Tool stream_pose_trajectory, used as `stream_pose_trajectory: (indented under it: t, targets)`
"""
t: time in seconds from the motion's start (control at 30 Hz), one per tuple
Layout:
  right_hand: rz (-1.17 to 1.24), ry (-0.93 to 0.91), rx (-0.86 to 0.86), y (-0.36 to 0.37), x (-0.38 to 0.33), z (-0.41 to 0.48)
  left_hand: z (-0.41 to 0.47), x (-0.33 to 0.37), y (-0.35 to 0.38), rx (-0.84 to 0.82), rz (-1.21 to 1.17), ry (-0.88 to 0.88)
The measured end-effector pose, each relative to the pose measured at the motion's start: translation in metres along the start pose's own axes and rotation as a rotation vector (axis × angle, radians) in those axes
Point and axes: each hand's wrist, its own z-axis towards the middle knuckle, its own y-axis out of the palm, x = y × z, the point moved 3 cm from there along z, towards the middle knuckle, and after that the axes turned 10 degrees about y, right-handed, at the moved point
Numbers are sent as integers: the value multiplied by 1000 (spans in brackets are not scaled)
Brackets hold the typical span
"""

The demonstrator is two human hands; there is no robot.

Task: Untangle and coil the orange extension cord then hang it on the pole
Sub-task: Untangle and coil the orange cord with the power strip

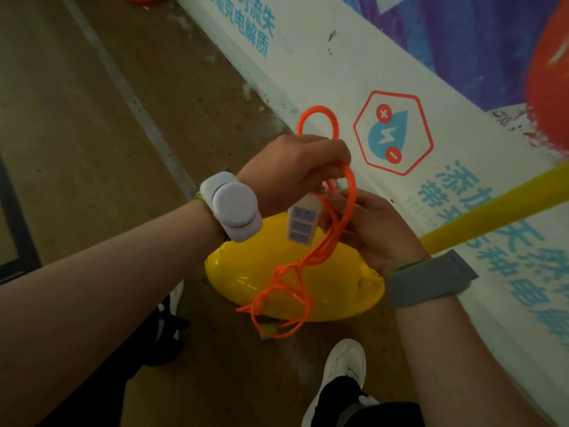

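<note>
I read the left hand (295, 167) as closed in a fist around the orange extension cord (318, 109), knuckles toward the camera. One loop of the cord stands up above this fist, and a second loop arcs out of its right side and drops downward. A white socket block (301, 224) hangs just below the fist, face toward the camera. From there several strands run down together and spread into a loose tangle, which hangs in front of the yellow base (246, 272) on the floor (92, 134). A small green piece sits at the lowest part of the tangle; I cannot tell what it is. The right hand (374, 232) is just beside the hanging strands, fingertips at the cord near the socket block. I cannot tell whether it pinches the cord or only touches it. The yellow pole (492, 208) runs diagonally behind the right wrist toward the right edge, and the cord is apart from it. The left wrist carries a white round device (232, 208), the right wrist a grey wristband (431, 278). A white shoe (345, 368) stands on the floor below the tangle. A printed wall banner (338, 72) stands behind the hands.
</note>
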Motion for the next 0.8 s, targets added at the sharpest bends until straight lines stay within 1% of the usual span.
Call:
stream_pose_trajectory:
  t: [0.07,0.17,0.27,0.33,0.4,0.47,0.57,0.63,0.73,0.8]
  targets:
    - [23,-3,86,-2,2,4,0,-3,0,32,-65,-24]
    - [32,-67,246,-2,3,8,-1,-5,3,33,-141,-55]
    - [71,-140,328,-7,-1,8,2,-5,2,17,-275,-100]
    - [-34,-260,415,-14,-3,7,4,-5,2,-42,-357,-111]
    - [-219,-396,494,-16,-3,5,5,-5,2,-121,-499,-125]
    - [-347,-485,503,-14,-2,4,4,-6,4,-175,-598,-136]
    - [-466,-531,419,-10,-5,4,1,-11,4,-250,-737,-170]
    - [-614,-582,369,-7,-8,4,-1,-11,2,-283,-876,-216]
    - [-788,-675,417,-7,-12,1,-5,-11,-1,-267,-1006,-259]
    - [-804,-711,420,-9,-12,-1,-5,-13,0,-252,-1037,-294]
